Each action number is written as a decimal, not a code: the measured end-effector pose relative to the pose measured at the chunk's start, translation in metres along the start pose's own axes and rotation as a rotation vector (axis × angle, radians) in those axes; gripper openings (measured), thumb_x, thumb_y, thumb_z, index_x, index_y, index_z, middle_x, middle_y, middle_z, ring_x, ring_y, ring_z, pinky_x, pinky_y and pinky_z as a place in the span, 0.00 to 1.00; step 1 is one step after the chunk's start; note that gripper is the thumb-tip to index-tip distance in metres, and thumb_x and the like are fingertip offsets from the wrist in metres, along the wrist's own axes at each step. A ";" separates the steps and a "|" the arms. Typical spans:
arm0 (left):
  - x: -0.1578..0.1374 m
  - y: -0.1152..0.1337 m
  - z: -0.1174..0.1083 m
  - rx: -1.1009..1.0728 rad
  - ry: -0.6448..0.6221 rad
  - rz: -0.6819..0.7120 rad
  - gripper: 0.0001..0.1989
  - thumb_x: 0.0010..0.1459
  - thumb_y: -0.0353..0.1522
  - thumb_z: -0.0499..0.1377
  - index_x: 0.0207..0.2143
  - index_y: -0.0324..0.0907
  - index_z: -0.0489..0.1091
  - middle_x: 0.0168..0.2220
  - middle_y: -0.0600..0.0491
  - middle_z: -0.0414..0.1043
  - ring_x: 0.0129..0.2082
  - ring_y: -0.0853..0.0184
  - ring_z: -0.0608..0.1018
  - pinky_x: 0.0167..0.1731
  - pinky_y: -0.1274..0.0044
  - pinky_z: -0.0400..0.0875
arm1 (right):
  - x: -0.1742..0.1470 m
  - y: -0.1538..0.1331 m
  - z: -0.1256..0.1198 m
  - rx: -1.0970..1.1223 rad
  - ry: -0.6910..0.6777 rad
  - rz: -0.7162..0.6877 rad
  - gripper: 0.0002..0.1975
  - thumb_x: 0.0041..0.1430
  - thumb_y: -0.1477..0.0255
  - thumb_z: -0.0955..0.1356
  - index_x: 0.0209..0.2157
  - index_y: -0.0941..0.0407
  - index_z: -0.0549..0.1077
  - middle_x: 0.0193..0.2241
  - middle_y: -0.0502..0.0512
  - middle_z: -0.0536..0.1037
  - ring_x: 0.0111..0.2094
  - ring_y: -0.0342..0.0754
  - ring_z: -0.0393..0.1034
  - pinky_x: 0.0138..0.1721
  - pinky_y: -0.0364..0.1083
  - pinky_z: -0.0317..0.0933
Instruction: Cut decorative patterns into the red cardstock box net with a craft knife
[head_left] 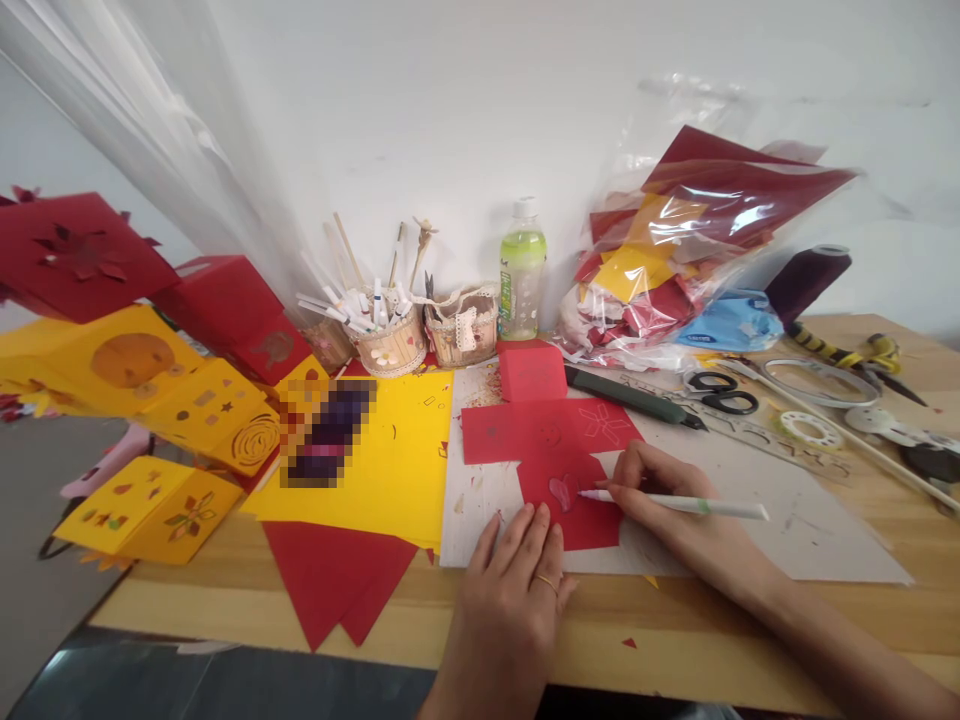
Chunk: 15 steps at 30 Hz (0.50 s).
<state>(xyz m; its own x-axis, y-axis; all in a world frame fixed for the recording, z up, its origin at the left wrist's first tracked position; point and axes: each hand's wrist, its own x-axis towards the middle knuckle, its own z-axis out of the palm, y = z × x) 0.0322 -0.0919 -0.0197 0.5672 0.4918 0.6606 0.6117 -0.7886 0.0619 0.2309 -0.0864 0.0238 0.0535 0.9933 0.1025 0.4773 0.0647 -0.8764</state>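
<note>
A cross-shaped piece of red paper (502, 435) lies on the grey board (787, 530), with a small face, a flower outline and a heart-like outline drawn on its panels. My right hand (664, 500) is closed around a white marker pen (727, 507) with a green band, its tip at the lower panel beside the heart-like outline. Stretched flat, my left hand (517, 590) rests its fingertips on the lower edge of that panel; a ring is on one finger. A dark green utility knife (637, 397) lies behind the red paper.
Yellow sheets (397, 450) and red sheets (337, 575) lie to the left, beside cut-out paper boxes (135, 510). Behind stand baskets (386, 340) and a green-capped-off drink bottle (523, 270). Scissors (724, 393), a clear ruler (750, 430), tape (810, 428) and a plastic bag of paper (675, 240) sit right.
</note>
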 end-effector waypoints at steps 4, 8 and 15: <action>0.001 0.000 -0.001 0.015 0.001 0.006 0.15 0.65 0.30 0.46 0.44 0.33 0.70 0.46 0.46 0.73 0.46 0.61 0.75 0.41 0.67 0.74 | 0.000 -0.002 0.000 0.015 -0.045 -0.016 0.11 0.54 0.71 0.63 0.20 0.53 0.58 0.20 0.47 0.64 0.24 0.44 0.58 0.26 0.44 0.53; 0.002 0.000 -0.001 0.014 0.003 0.012 0.15 0.65 0.30 0.46 0.44 0.33 0.70 0.46 0.46 0.73 0.46 0.61 0.75 0.41 0.68 0.74 | -0.001 -0.005 0.000 0.020 -0.040 -0.011 0.11 0.54 0.71 0.63 0.20 0.53 0.58 0.20 0.47 0.64 0.24 0.44 0.57 0.26 0.44 0.53; 0.001 0.001 0.001 0.007 0.039 -0.008 0.15 0.65 0.31 0.46 0.43 0.33 0.70 0.45 0.47 0.74 0.45 0.62 0.75 0.42 0.69 0.73 | -0.002 -0.004 0.001 -0.011 -0.099 -0.025 0.12 0.55 0.71 0.63 0.20 0.54 0.58 0.20 0.47 0.63 0.24 0.44 0.56 0.25 0.44 0.52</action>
<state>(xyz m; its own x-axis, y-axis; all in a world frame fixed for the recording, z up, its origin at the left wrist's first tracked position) 0.0339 -0.0916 -0.0199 0.5406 0.4835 0.6885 0.6200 -0.7821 0.0624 0.2285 -0.0890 0.0265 -0.0449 0.9960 0.0769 0.4874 0.0891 -0.8686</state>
